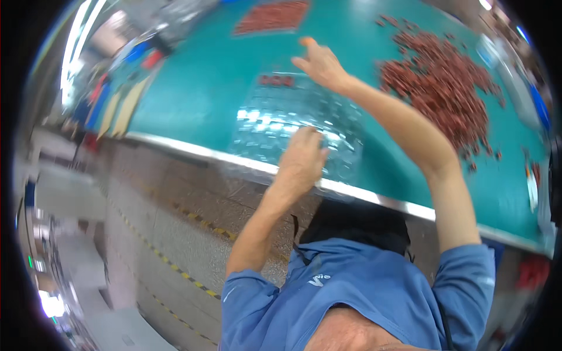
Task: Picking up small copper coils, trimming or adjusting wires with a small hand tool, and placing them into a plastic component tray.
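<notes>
A clear plastic blister tray [263, 137] with rows of pockets lies at the front edge of the green table. Several small reddish-brown pieces [276, 81] sit in its far left pockets. My left hand [302, 155] is over the middle of the tray, its fingers curled together and pointing down; a small dark spot shows at the fingertips, too blurred to name. Beyond the tray's far edge, my right hand [322, 64] reaches out with thumb and index finger apart and nothing visible between them. An orange cover [306, 41] is on its index fingertip.
A large loose pile of reddish-brown pieces [439, 82] spreads over the right of the green table [193, 99]. A filled tray [272, 16] of similar pieces lies at the far side. Clear plastic [181, 17] is heaped at the far left. A pale metal edge [205, 151] runs along the front.
</notes>
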Demonstrator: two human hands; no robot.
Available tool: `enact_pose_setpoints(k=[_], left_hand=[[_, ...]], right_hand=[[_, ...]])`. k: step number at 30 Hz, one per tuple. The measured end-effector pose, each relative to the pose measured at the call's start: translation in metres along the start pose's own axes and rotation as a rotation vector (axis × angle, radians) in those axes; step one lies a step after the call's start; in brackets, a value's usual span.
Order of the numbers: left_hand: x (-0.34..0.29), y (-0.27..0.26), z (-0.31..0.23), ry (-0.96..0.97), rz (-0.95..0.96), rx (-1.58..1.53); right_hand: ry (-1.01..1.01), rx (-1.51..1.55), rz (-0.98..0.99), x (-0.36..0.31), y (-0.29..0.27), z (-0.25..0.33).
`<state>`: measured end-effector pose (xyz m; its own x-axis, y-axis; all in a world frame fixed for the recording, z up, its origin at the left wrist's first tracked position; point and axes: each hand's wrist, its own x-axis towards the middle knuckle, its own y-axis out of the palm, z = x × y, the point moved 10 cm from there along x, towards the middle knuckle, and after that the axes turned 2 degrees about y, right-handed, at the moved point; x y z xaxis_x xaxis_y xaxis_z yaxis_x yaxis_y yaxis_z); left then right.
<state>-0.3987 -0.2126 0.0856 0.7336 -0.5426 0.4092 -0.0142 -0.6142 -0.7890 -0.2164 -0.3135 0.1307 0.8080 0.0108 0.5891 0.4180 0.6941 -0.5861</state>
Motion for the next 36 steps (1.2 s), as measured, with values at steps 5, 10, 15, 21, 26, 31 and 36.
enact_pose_setpoints(k=[5, 10, 15, 21, 26, 31, 36], left_hand=[[0.006, -0.011, 0.006, -0.012, -0.022, 0.017], [0.008, -0.016, 0.002, 0.004, -0.016, 0.051], [-0.004, -0.018, 0.003, 0.043, -0.193, -0.060], [0.011, -0.033, -0.046, 0.121, -0.346, -0.180], [0.031, 0.000, -0.044, -0.065, -0.170, -0.621], [0.048, 0.019, -0.062, -0.070, -0.098, -0.780], [0.052, 0.073, -0.091, -0.274, 0.145, -1.299]], right_hand=[[-0.099, -0.170, 0.550, -0.034, -0.087, -0.003], [-0.016, -0.738, 1.023, -0.145, -0.130, -0.034], [-0.229, -0.633, 0.669, -0.167, -0.141, -0.027], [-0.095, -0.515, 0.639, -0.178, -0.146, -0.029], [-0.233, -0.615, 0.489, -0.181, -0.140, -0.031], [-0.167, -0.309, 0.391, -0.173, -0.156, -0.026], [0.063, -0.021, 0.071, -0.180, -0.197, -0.026]])
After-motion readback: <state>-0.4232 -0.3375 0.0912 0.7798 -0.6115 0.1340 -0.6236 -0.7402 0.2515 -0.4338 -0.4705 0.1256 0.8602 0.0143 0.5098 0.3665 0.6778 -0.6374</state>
